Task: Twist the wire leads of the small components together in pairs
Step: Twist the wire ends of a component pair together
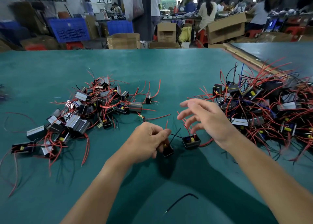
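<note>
My left hand (149, 139) is curled and pinches the wire leads of a small black component (168, 151) that rests on the green table (152, 68) just below its fingers. A second small black component (191, 141) with a yellow part and red leads stands to its right. My right hand (205, 118) hovers above and behind that one with fingers spread and holds nothing. Thin black leads (175, 135) cross between the two components.
A pile of components with red wires (81, 112) lies at the left, a bigger tangled pile (264, 108) at the right. A loose black wire (181, 201) lies near the front edge. Cardboard boxes, blue crates and seated people fill the background.
</note>
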Motion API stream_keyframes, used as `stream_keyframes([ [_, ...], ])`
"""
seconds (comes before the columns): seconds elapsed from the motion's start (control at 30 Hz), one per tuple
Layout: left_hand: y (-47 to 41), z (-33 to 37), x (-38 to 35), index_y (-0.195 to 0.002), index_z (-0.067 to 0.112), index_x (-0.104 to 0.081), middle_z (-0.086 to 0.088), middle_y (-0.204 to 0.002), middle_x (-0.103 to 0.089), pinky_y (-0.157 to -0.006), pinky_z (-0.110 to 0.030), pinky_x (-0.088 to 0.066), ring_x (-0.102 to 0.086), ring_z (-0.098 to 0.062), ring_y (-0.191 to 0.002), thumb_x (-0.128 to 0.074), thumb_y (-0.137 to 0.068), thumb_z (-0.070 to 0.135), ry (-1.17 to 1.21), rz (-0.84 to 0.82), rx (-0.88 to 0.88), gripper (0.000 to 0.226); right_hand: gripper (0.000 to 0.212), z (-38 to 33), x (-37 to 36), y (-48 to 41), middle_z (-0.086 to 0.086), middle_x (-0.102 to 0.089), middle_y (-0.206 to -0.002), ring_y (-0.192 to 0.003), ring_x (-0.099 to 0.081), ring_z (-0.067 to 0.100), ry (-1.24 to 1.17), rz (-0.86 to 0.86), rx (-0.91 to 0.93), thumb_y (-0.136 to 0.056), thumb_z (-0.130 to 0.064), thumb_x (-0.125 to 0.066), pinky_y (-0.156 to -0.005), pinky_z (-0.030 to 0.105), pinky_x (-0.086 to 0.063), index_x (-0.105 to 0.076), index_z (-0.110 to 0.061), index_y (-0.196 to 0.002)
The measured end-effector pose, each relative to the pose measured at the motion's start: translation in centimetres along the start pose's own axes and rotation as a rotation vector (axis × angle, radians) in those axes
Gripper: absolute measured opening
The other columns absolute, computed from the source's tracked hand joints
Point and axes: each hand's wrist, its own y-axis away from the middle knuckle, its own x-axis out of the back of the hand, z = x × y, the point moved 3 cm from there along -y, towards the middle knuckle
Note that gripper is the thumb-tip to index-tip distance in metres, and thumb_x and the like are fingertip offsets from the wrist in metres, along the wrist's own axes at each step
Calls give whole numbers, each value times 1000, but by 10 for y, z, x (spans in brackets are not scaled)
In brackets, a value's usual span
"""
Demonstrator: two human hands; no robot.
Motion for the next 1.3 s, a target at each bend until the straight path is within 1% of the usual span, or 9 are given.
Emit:
stream_keyframes([
  [0.1,0,-1,-2,-77,14,-52,2,-48,-56,-40,-23,-36,-45,-20,-38,-64,-94,20,37,72,-30,22,18,10,-1,0,7,-74,-85,-54,-58,13,187,-30,-88,-99,-4,-49,-44,23,-48,-67,-9,-98],
  [0.17,0,-1,-3,-76,16,-45,3,-46,-51,-38,-24,-36,-43,-20,-36,-69,-89,14,68,144,-66,27,14,16,-3,1,9,-74,-87,-55,-59,12,282,-69,-80,-94,0,-58,-45,20,-47,-68,-7,-99],
  [0.3,2,3,-9,-75,21,-57,5,-46,-53,-42,-18,-34,-38,-12,-37,-69,-85,10,0,88,-166,19,16,13,-4,2,8,-76,-88,-68,-65,10,465,-141,50,-84,3,-70,-69,18,-53,-72,-9,-94],
  [0.43,2,5,-12,-75,24,-55,10,-48,-52,-47,-21,-34,-39,-10,-45,-72,-78,12,-87,97,-213,20,15,16,-6,3,-4,-76,-83,-81,-71,9,657,-222,59,-81,-5,-75,-82,28,-56,-75,-17,-91],
  [0.53,3,7,-10,-74,24,-50,11,-49,-52,-48,-24,-36,-40,-11,-46,-73,-74,17,-86,148,-243,24,17,17,-7,5,-10,-75,-81,-80,-70,3,750,-235,58,-79,-14,-75,-81,28,-55,-76,-28,-89],
  [0.63,8,13,-12,-65,25,-58,9,-51,-53,-51,-28,-41,-45,-8,-48,-70,-67,26,-126,99,-284,12,20,14,-9,7,-12,-75,-80,-82,-69,1,777,-273,71,-77,-13,-72,-81,29,-54,-76,-29,-88],
  [0.83,8,12,-16,-62,24,-58,10,-49,-51,-47,-16,-31,-42,-5,-47,-79,-70,29,-275,109,-299,23,18,16,-9,3,-6,-75,-80,-81,-70,12,738,-205,110,-79,-8,-68,-81,37,-54,-75,-22,-88],
  [1.03,5,9,-16,-64,26,-51,11,-49,-51,-53,-25,-35,-43,-4,-47,-70,-77,21,-334,193,-234,23,23,22,-6,1,-13,-73,-76,-76,-71,17,713,-155,94,-81,-13,-69,-78,39,-55,-68,-33,-93],
  [1.3,4,4,-3,-80,24,-58,5,-53,-57,-61,-35,-48,-53,-17,-59,-65,-81,18,-392,350,-200,10,29,25,-5,-2,-17,-69,-63,-56,-56,5,709,-87,174,-88,-16,-64,-69,25,-45,-59,-27,-114],
])
